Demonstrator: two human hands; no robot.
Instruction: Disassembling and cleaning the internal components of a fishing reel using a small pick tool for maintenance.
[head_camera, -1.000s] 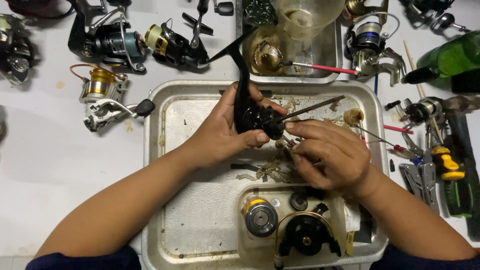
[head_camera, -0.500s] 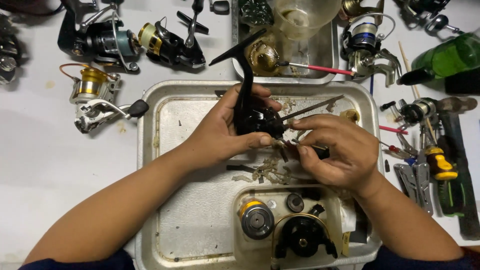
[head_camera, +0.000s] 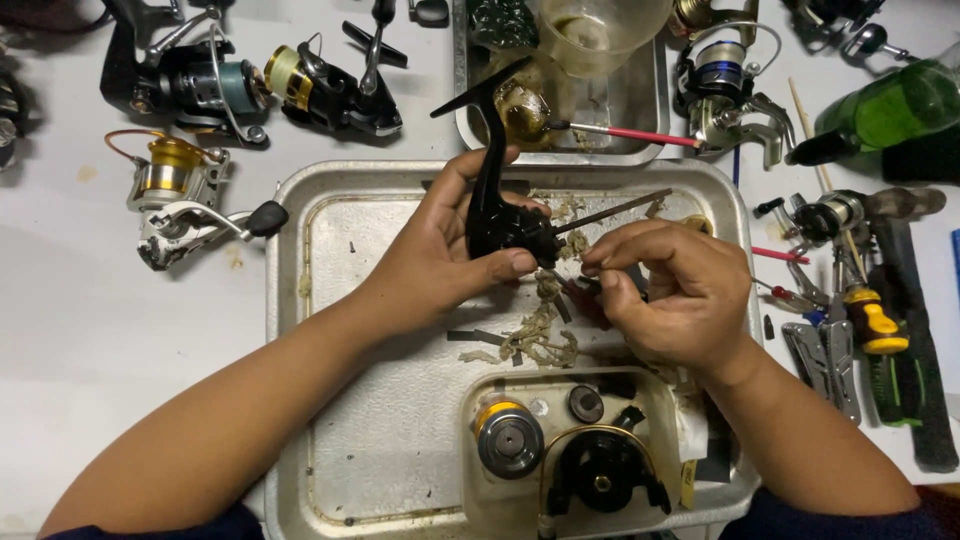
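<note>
My left hand (head_camera: 440, 255) grips a black fishing reel body (head_camera: 497, 215) above a dented metal tray (head_camera: 345, 330), its stem pointing up and away. A thin metal shaft (head_camera: 612, 210) sticks out of the body to the right. My right hand (head_camera: 672, 290) is pinched at the body's right side, fingertips touching near the shaft's base; what they pinch is too small to tell. Below the hands lie crumpled dirty tissue scraps (head_camera: 538, 340) and a small red-handled tool (head_camera: 585, 300).
In the tray's near corner sit a spool (head_camera: 508, 438), a black rotor (head_camera: 600, 470) and a small round cap (head_camera: 585, 403). Behind stands a second tray (head_camera: 640, 140) with a clear cup (head_camera: 598, 30). Several reels (head_camera: 180, 185) lie left; a green bottle (head_camera: 885, 110), pliers and screwdrivers (head_camera: 865, 320) lie right.
The view has shifted slightly. My left hand has tilted the reel body a little, and my right hand's fingers have closed in at its right side.
</note>
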